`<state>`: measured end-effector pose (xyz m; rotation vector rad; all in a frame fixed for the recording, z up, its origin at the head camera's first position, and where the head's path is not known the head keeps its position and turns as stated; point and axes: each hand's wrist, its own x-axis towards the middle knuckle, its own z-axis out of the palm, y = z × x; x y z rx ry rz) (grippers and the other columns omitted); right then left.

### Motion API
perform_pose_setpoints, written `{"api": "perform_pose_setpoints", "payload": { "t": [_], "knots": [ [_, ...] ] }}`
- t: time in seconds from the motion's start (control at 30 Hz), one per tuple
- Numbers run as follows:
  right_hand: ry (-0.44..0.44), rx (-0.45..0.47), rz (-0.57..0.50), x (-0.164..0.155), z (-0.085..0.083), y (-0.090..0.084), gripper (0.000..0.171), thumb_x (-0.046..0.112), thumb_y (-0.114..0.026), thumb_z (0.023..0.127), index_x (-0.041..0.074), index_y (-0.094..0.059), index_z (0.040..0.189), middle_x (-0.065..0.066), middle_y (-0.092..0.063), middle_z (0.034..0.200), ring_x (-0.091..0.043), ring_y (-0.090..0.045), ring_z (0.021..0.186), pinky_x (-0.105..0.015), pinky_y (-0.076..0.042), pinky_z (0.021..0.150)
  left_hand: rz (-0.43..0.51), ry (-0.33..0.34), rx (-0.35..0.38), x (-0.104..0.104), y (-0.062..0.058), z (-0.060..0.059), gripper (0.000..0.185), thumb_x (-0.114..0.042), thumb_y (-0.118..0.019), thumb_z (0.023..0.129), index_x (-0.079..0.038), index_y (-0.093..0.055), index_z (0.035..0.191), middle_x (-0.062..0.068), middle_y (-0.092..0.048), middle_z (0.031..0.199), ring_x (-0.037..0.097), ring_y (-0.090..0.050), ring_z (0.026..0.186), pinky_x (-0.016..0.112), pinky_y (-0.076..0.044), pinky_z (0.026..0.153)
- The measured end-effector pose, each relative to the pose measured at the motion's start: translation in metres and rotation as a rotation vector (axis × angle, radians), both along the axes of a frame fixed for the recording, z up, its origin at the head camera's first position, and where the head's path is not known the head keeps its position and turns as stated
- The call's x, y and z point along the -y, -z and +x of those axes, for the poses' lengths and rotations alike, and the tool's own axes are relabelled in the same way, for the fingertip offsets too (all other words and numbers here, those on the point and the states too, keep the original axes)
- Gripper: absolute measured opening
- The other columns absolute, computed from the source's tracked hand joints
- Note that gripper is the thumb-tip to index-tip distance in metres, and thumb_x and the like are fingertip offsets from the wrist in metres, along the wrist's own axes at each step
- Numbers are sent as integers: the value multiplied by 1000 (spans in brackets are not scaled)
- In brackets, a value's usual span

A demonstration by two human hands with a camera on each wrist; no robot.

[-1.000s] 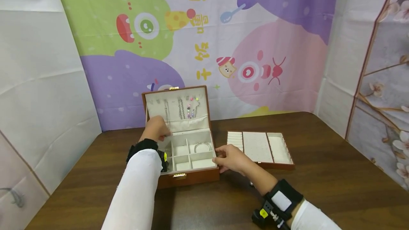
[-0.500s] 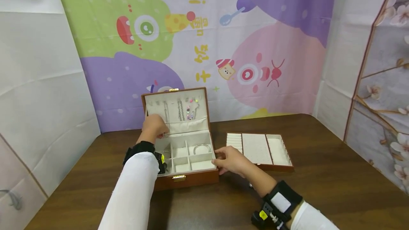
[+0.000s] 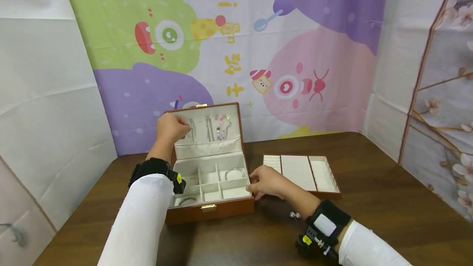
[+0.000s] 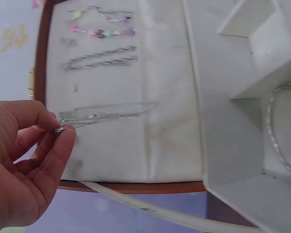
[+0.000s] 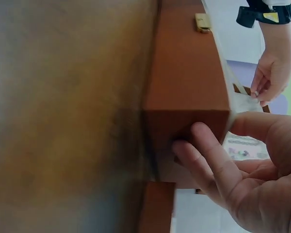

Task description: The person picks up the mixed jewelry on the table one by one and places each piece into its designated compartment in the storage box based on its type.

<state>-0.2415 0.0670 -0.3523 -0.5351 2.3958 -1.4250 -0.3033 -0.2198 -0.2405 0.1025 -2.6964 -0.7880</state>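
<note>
Head view: the left hand (image 3: pixel 171 128) is raised to the inside of the jewelry box lid (image 3: pixel 205 124), fingers pinched on the top end of a silver chain (image 3: pixel 192 131) hung on the lid lining. Just right of the pinch, two more chains and a beaded necklace (image 3: pixel 221 126) are hung. Below the grip, the jewelry box (image 3: pixel 210 184) is seen open, with a bangle (image 3: pixel 234 172) in a rear right compartment. The right hand (image 3: pixel 267 182) is laid on the box's right front corner, fingers wrapped on the edge. Beyond that hand, a removed tray (image 3: pixel 300 173) is set on the wooden table (image 3: pixel 388 200); a small round bead (image 3: pixel 294 215) lies near the right wrist.

Left wrist view: the chain end (image 4: pixel 60 129) is pinched between thumb and forefinger; the chain (image 4: pixel 111 112) runs away from the grip across the lining.

Right wrist view: the box corner (image 5: pixel 189 104) is gripped by the right hand (image 5: pixel 242 170), thumb on the rim, fingers on the side wall.
</note>
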Motion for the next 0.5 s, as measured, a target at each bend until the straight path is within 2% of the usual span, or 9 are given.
{"api": "perform_pose_setpoints", "payload": {
  "t": [0.1,0.2,0.27,0.37,0.43,0.5],
  "knots": [
    [18,-117,148,-1,-8,-14,33,2,-71,85,-16,-63,111,-17,-70,84,-20,-69,61,-32,-58,65,39,4,-42,-3,-8,-1,13,-14,-67,84,-3,-72,80,7,-68,67,23,-66,65,42,-53,75],
    [40,-300,281,5,-21,-32,18,5,-71,85,-5,-72,100,-10,-71,81,-16,-68,61,-30,-56,67,56,-6,-56,-3,-14,-2,12,-13,-66,84,-3,-71,80,8,-69,69,23,-66,64,41,-53,73],
    [33,-436,347,14,-30,-44,15,6,-69,86,-1,-73,99,-7,-71,83,-16,-68,70,-30,-55,71,64,-17,-51,-3,-17,-2,13,-14,-65,85,-3,-71,80,8,-69,71,24,-67,67,40,-53,72],
    [5,-602,398,35,-46,-57,15,6,-66,88,1,-73,102,-7,-71,94,-20,-67,85,-32,-54,77,51,-22,-41,-2,-19,-1,13,-15,-64,85,-5,-70,80,8,-69,71,25,-66,70,39,-51,71],
    [-15,-719,411,51,-62,-58,16,7,-64,90,2,-73,102,-7,-70,97,-21,-65,90,-31,-53,78,63,-12,-36,-2,-18,-1,12,-15,-65,86,-4,-69,80,8,-69,71,25,-66,71,38,-51,70],
    [-18,-779,440,68,-72,-60,17,9,-63,93,3,-73,105,-7,-69,101,-21,-64,94,-30,-52,81,81,-7,-34,-2,-15,0,12,-14,-65,85,-4,-69,81,8,-69,71,23,-67,68,37,-51,69]
  ]
}}
